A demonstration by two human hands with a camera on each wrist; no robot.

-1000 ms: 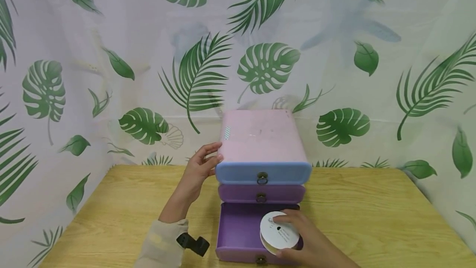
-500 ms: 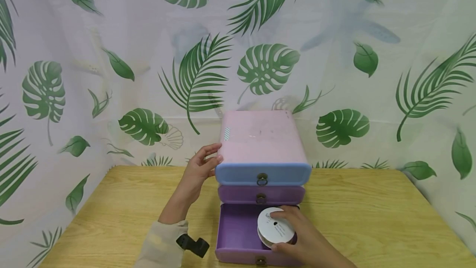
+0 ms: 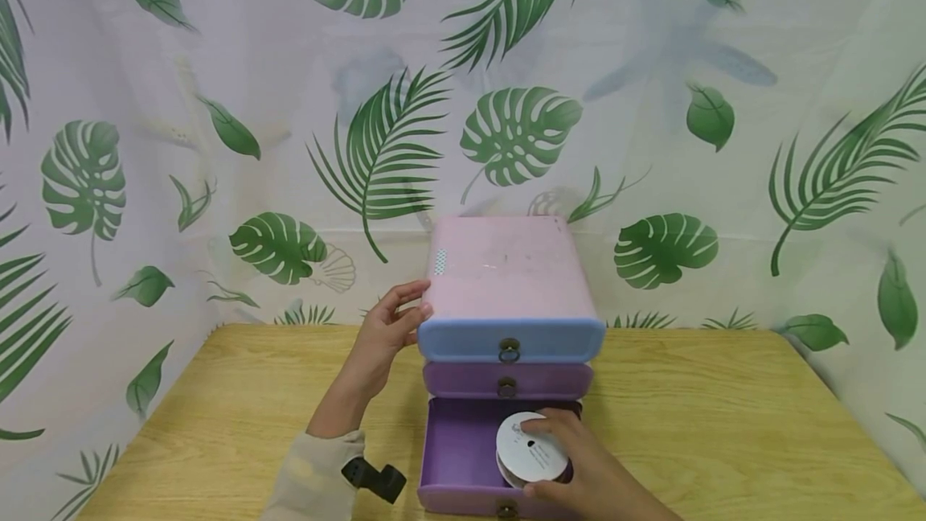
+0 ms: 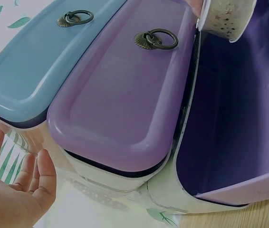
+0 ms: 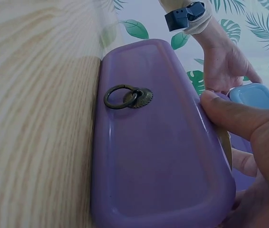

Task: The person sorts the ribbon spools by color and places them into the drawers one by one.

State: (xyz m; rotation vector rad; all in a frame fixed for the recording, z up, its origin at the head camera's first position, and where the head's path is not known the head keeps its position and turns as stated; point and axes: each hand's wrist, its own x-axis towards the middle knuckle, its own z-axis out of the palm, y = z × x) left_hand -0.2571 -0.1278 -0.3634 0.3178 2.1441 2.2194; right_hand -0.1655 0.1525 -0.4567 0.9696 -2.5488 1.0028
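A small drawer cabinet (image 3: 506, 272) with a pink top stands on the table. Its lowest purple drawer (image 3: 457, 457) is pulled out. My right hand (image 3: 589, 469) holds a spool of ribbon (image 3: 526, 461) by its edges, slightly tilted, inside the right part of that drawer. The spool has a white printed face with a dark centre hole. In the left wrist view, the side of the spool (image 4: 222, 21) shows a star pattern. My left hand (image 3: 383, 336) touches the cabinet's left side, fingers loosely extended. Whether the spool touches the drawer floor is hidden.
Above the pulled-out drawer, a blue drawer (image 3: 553, 340) and a purple drawer (image 3: 463, 380) are closed, each with a bronze ring pull. The wooden table (image 3: 694, 424) extends to both sides. A leaf-patterned sheet (image 3: 651, 167) hangs behind it.
My right hand has shifted slightly left with the spool, further over the drawer's interior. The left hand stays against the cabinet's side.
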